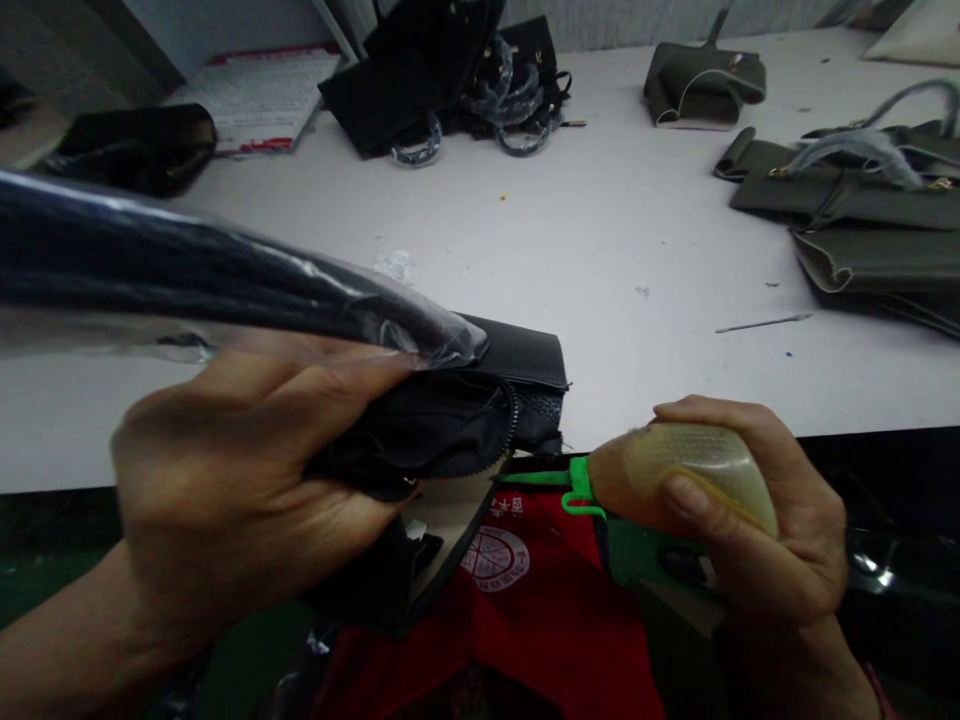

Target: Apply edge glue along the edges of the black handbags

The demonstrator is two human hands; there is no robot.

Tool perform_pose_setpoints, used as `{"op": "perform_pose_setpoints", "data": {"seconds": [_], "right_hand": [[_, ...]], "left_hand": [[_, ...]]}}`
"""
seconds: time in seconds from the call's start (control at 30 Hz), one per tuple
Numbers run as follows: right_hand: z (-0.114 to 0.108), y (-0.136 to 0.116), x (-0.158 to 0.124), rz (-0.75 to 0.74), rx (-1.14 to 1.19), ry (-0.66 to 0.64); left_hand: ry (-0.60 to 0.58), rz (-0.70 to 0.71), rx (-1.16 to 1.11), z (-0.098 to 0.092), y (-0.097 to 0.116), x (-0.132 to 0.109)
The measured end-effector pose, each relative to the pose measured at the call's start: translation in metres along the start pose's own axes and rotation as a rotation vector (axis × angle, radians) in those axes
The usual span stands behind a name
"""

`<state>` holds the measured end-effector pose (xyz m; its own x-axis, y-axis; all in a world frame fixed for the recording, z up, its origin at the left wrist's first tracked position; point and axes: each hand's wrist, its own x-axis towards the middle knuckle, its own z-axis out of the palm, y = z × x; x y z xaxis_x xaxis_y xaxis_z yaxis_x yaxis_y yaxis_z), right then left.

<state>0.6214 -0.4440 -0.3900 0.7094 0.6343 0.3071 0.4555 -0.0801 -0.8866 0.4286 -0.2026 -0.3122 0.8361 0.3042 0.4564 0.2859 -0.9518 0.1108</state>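
Observation:
My left hand (240, 490) is wrapped round a black handbag (525, 355), fingers and thumb pinching its zippered upper part. A strip of zip curves along the bag's opening, and a pale inner face shows below it. The bag's handle (225, 265), covered in clear plastic film, stretches across the left of the view above that hand. In my right hand (780, 520) is a yellowish, translucent glue bottle (675, 470) lying on its side. Its green nozzle (536, 478) points left, with the tip at the bag's edge; whether it touches cannot be made out.
Black handbags (442, 80) with wrapped handles lie at the back of the white table (600, 250). Grey-green bags (862, 200) are at the right, with another grey-green piece (705, 85) behind. A thin stick (763, 323) lies nearer. Printed sheets (259, 95) sit back left. Below is a red apron (525, 640).

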Motion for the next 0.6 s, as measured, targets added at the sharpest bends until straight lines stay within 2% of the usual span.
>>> {"op": "perform_pose_setpoints", "data": {"seconds": [0.3, 0.6], "right_hand": [[-0.003, -0.011, -0.006, 0.034, -0.006, 0.015], [0.004, 0.006, 0.006, -0.020, -0.119, 0.005]], "left_hand": [[0.014, -0.016, -0.023, 0.001, 0.001, -0.001], [-0.006, -0.004, -0.007, 0.001, -0.002, -0.001]]}}
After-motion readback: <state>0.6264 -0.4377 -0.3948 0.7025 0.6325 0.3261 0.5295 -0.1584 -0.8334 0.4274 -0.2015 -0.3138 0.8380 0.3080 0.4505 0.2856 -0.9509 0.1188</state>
